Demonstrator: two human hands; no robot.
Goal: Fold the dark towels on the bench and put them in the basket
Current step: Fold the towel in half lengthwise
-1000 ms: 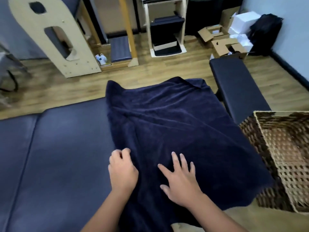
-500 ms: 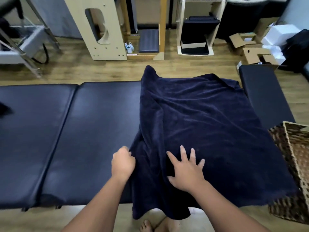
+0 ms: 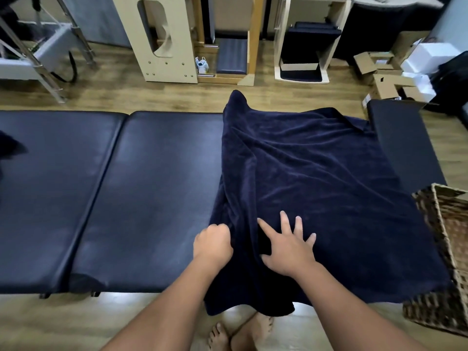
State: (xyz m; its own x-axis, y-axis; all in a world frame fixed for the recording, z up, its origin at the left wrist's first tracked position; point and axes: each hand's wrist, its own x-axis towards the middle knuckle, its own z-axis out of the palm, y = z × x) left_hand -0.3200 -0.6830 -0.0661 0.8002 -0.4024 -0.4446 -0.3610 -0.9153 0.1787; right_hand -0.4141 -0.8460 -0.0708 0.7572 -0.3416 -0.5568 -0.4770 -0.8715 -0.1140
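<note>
A dark navy towel [image 3: 316, 188] lies spread over the right end of the black padded bench [image 3: 126, 186], its near edge hanging off the front. My left hand [image 3: 212, 241] grips the towel's left edge with curled fingers. My right hand [image 3: 288, 241] lies flat on the cloth just beside it, fingers spread. A wicker basket [image 3: 448, 249] stands at the bench's right end, partly cut off by the frame. Another dark piece of cloth [image 3: 10, 148] shows at the far left edge of the bench.
A second black padded bench [image 3: 405, 145] stands at the right, behind the basket. Across the wooden floor are wooden frames [image 3: 162, 39], a shelf unit [image 3: 306, 41], cardboard boxes [image 3: 387, 79] and a metal frame [image 3: 38, 46]. Bare feet [image 3: 238, 333] stand below the bench.
The view has swung left and pulled back, showing more of the bench. My left hand has closed on the towel's left edge; my right hand stays flat on the cloth.
</note>
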